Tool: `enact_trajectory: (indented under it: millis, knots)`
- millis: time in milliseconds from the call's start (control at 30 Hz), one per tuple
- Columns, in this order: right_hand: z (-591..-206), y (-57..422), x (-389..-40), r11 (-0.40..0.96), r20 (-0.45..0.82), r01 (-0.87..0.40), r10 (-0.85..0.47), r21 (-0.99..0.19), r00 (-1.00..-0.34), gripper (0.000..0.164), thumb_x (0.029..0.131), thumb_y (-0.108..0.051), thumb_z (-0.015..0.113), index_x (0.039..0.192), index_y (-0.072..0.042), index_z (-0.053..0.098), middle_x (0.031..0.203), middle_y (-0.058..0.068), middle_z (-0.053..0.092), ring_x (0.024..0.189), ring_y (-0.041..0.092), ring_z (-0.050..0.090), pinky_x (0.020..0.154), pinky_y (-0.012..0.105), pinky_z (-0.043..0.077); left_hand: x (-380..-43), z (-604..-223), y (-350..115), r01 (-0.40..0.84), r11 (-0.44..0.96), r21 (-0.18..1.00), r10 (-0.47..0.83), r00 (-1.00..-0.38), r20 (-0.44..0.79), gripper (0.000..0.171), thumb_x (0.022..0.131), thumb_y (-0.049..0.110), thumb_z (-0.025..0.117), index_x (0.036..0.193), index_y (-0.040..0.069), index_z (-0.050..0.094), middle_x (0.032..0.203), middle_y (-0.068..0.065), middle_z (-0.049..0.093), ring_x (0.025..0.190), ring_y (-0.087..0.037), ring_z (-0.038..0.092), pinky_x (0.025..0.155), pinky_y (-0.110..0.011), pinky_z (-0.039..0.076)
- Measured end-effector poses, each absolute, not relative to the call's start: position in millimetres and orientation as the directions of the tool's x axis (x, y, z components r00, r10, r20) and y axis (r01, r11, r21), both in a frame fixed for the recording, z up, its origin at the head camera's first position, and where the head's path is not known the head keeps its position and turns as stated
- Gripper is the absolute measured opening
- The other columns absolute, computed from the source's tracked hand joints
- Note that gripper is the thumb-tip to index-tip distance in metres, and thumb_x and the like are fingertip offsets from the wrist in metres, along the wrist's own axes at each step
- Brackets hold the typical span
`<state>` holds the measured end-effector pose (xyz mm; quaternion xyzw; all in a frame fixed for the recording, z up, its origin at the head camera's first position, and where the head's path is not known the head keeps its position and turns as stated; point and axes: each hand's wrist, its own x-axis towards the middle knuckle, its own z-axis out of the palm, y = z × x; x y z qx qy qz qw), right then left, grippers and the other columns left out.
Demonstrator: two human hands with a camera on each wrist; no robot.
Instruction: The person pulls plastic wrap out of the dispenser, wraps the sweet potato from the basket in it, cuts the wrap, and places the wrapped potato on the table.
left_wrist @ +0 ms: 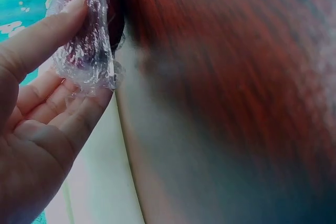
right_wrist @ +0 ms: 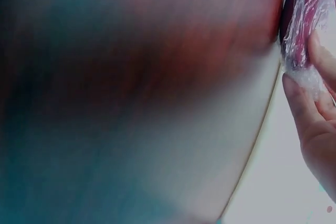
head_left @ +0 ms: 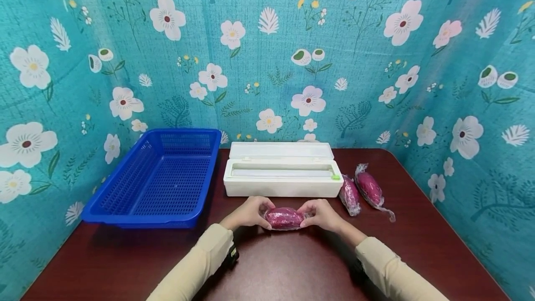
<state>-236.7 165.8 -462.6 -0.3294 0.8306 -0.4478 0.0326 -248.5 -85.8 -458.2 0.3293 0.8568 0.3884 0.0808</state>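
A smooth, oblong purple-red vegetable (head_left: 284, 218) wrapped in clear cling film lies crosswise between both hands, in front of the white dispenser box. My left hand (head_left: 251, 212) pinches its left end, thumb on the near side. At the opposite end, my right hand (head_left: 324, 215) holds it between thumb and fingers. In the left wrist view, the crinkled film (left_wrist: 92, 61) bunches at the end, with the thumb over it and fingers beneath. The right wrist view shows the other wrapped end (right_wrist: 303, 51) against the fingers.
Behind the hands stands a white cling film dispenser (head_left: 282, 190), its lid (head_left: 281, 150) up, with a film roll (head_left: 281, 173) and green cutter slider (head_left: 335, 177). Two similar wrapped vegetables (head_left: 350, 195) (head_left: 369, 188) lie to its right. A blue perforated basket (head_left: 214, 164) sits at left; floral curtains surround the table.
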Motion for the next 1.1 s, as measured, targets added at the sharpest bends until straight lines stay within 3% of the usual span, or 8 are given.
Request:
enact_trajectory:
  millis: [200,333,533,800,1100]
  knots:
    - [-466.3,165.7,-231.6,0.419,0.256,-0.526,-0.548,-0.74,-0.796,0.036,0.064,-0.004,0.078,0.094,0.007,0.064,0.08,0.01,0.065,0.066,0.007,0.055,0.057,0.025,0.048,-247.1,-459.4,-83.3,0.503,0.477,0.72,0.62,-0.774,0.13,0.048,0.055,0.006,0.083,0.096,0.001,0.061,0.084,-0.005,0.064,0.075,-0.011,0.058,0.071,-0.025,0.045]
    - [-464.6,164.5,-224.7,0.487,0.261,-0.538,-0.526,-0.688,-0.81,0.036,0.062,-0.002,0.076,0.096,0.004,0.064,0.08,0.006,0.062,0.067,0.01,0.056,0.057,0.026,0.048,-244.3,-461.8,-79.8,0.548,0.465,0.695,0.614,-0.765,0.193,0.051,0.054,0.004,0.083,0.099,0.0,0.061,0.098,-0.009,0.06,0.091,-0.019,0.057,0.082,-0.029,0.043]
    - [-455.3,168.0,-214.4,0.6,0.275,-0.509,-0.442,-0.617,-0.854,0.031,0.06,-0.003,0.077,0.089,0.001,0.066,0.078,0.002,0.058,0.065,0.011,0.052,0.056,0.023,0.045,-242.2,-457.7,-76.2,0.609,0.451,0.652,0.593,-0.751,0.291,0.062,0.056,0.007,0.082,0.112,-0.002,0.056,0.12,-0.015,0.051,0.112,-0.028,0.046,0.094,-0.04,0.034]
    - [-437.8,196.5,-192.6,0.727,0.283,-0.364,-0.239,-0.581,-0.929,0.036,0.061,-0.006,0.079,0.095,-0.002,0.067,0.08,0.005,0.061,0.068,0.015,0.055,0.06,0.03,0.046,-238.8,-448.4,-79.5,0.563,0.369,0.74,0.546,-0.775,0.318,0.051,0.064,0.003,0.077,0.11,-0.006,0.056,0.109,-0.017,0.056,0.101,-0.034,0.049,0.086,-0.047,0.038]
    - [-433.2,223.8,-167.7,0.794,0.27,-0.205,-0.054,-0.572,-0.961,0.039,0.059,-0.006,0.08,0.096,0.0,0.067,0.079,0.011,0.063,0.067,0.02,0.06,0.06,0.033,0.047,-231.1,-447.1,-81.1,0.499,0.397,0.77,0.525,-0.812,0.256,0.038,0.069,0.005,0.074,0.104,-0.003,0.061,0.104,-0.01,0.06,0.101,-0.027,0.052,0.085,-0.047,0.039]
